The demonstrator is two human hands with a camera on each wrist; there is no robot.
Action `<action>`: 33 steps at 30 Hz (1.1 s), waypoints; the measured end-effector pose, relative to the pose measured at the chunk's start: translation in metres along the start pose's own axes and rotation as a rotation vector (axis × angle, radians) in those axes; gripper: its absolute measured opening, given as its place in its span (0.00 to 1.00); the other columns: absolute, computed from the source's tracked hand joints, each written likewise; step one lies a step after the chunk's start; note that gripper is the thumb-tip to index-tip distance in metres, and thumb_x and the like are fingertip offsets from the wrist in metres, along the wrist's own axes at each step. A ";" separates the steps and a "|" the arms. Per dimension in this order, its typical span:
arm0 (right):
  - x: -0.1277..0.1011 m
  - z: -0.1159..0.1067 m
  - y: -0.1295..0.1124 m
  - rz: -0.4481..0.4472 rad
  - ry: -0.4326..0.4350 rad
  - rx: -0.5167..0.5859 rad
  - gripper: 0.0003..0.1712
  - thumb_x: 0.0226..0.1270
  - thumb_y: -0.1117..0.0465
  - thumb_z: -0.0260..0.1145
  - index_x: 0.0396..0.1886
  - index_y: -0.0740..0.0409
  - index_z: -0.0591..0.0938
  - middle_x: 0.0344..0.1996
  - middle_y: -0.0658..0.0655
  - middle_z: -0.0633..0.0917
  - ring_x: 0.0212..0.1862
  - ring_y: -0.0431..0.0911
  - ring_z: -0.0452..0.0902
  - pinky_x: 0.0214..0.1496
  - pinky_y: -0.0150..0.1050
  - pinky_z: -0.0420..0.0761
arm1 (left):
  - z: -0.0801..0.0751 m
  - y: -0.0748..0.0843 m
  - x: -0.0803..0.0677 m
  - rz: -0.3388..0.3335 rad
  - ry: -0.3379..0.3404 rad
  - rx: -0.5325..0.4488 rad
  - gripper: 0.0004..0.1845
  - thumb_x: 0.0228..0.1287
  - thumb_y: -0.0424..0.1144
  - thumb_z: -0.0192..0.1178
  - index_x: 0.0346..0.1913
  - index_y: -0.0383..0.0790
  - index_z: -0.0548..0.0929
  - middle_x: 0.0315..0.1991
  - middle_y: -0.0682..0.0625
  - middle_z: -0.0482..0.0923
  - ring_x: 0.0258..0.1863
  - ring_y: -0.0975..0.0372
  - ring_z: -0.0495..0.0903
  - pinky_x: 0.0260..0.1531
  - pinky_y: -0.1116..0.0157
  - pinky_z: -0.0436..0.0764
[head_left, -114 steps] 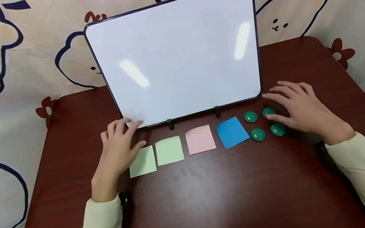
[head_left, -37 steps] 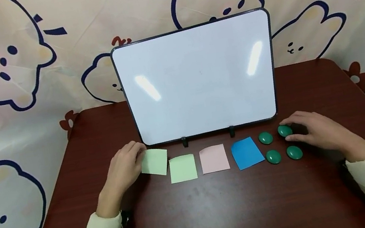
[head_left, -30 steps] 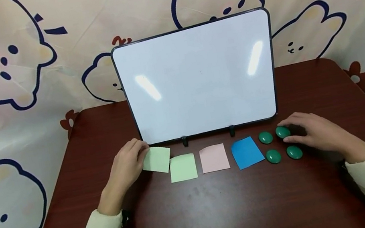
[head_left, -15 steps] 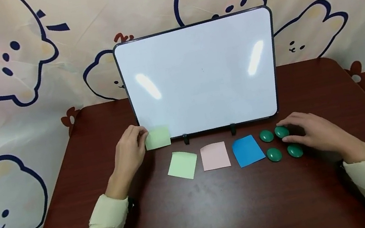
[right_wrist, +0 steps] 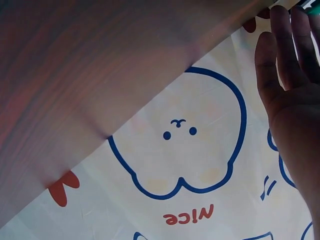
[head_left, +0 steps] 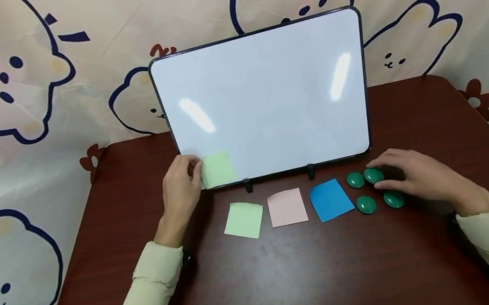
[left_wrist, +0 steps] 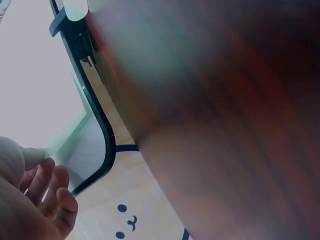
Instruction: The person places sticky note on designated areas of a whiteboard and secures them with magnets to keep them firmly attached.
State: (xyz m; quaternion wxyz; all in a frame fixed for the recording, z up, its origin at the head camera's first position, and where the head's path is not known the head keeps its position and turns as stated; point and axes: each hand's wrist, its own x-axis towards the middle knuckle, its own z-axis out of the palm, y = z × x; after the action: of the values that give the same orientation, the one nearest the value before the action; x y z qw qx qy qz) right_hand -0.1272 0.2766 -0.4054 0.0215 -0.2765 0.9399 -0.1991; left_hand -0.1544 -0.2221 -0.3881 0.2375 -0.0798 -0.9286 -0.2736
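My left hand (head_left: 182,188) pinches the left edge of a light green sticky note (head_left: 219,169), which lies over the lower left corner of the whiteboard (head_left: 264,94). In the left wrist view, thumb and fingers (left_wrist: 42,185) meet at the note's greenish edge (left_wrist: 72,131). To the right, my right hand (head_left: 418,179) has its thumb and fingertips around a glossy green round magnet (head_left: 373,175) on the table. The right wrist view shows the palm and fingers (right_wrist: 290,65), with the magnet mostly out of sight.
A second light green note (head_left: 244,220), a pink note (head_left: 287,207) and a blue note (head_left: 331,200) lie in a row before the board. Other green magnets (head_left: 366,204) sit beside them. Small black feet (head_left: 248,185) hold the board up; a printed curtain (head_left: 104,24) hangs behind.
My left hand has lifted the green note from the table and brought it up onto the board. The second green note has turned slightly. My right hand has shifted its magnet left, beside another.
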 end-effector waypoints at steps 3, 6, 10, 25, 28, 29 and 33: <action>0.002 0.000 -0.002 -0.006 -0.002 0.005 0.23 0.65 0.47 0.70 0.59 0.45 0.81 0.50 0.45 0.83 0.50 0.38 0.77 0.50 0.46 0.81 | 0.002 -0.001 0.002 -0.003 0.014 0.004 0.06 0.69 0.36 0.63 0.41 0.35 0.82 0.38 0.42 0.81 0.34 0.53 0.80 0.33 0.58 0.80; 0.004 0.001 -0.005 -0.018 0.010 0.006 0.24 0.65 0.47 0.71 0.59 0.46 0.81 0.51 0.46 0.83 0.50 0.39 0.77 0.51 0.48 0.81 | 0.004 -0.001 0.003 -0.003 0.020 0.006 0.06 0.68 0.36 0.63 0.40 0.34 0.83 0.38 0.41 0.81 0.35 0.52 0.81 0.34 0.57 0.80; 0.008 0.004 -0.014 -0.029 0.028 0.014 0.25 0.63 0.49 0.72 0.59 0.48 0.81 0.51 0.49 0.83 0.51 0.43 0.77 0.52 0.51 0.81 | 0.004 -0.002 0.003 0.004 0.034 0.009 0.06 0.68 0.36 0.64 0.40 0.34 0.83 0.38 0.41 0.82 0.35 0.52 0.81 0.34 0.56 0.81; 0.033 0.018 -0.052 -0.056 0.030 0.011 0.26 0.63 0.46 0.72 0.60 0.45 0.82 0.54 0.52 0.83 0.54 0.49 0.76 0.55 0.54 0.79 | 0.006 -0.002 0.003 0.008 0.057 0.031 0.07 0.67 0.36 0.65 0.40 0.33 0.84 0.37 0.41 0.83 0.34 0.52 0.82 0.34 0.56 0.82; 0.036 0.021 -0.057 -0.072 0.038 0.004 0.27 0.62 0.46 0.73 0.60 0.45 0.82 0.54 0.52 0.83 0.55 0.49 0.76 0.55 0.54 0.79 | 0.008 -0.002 0.004 0.010 0.058 0.035 0.07 0.67 0.36 0.65 0.40 0.33 0.84 0.37 0.41 0.82 0.34 0.52 0.82 0.34 0.56 0.82; 0.037 0.021 -0.058 -0.078 0.042 0.002 0.27 0.61 0.46 0.73 0.60 0.45 0.82 0.54 0.52 0.83 0.55 0.49 0.76 0.56 0.54 0.79 | 0.008 -0.002 0.004 0.011 0.059 0.036 0.07 0.67 0.36 0.65 0.40 0.33 0.84 0.37 0.41 0.82 0.34 0.52 0.82 0.34 0.56 0.82; 0.040 0.023 -0.065 -0.105 0.056 -0.009 0.27 0.61 0.46 0.73 0.59 0.46 0.82 0.54 0.52 0.83 0.56 0.49 0.77 0.56 0.53 0.79 | 0.010 -0.001 0.006 0.022 0.065 0.038 0.07 0.66 0.36 0.65 0.40 0.33 0.84 0.37 0.40 0.82 0.34 0.52 0.82 0.34 0.56 0.83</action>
State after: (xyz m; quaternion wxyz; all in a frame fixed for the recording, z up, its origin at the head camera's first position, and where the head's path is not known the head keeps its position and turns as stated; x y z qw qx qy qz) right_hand -0.1244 0.1968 -0.3985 -0.0164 -0.3198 0.9253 -0.2033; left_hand -0.1636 -0.2170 -0.3935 0.2722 -0.0763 -0.9245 -0.2556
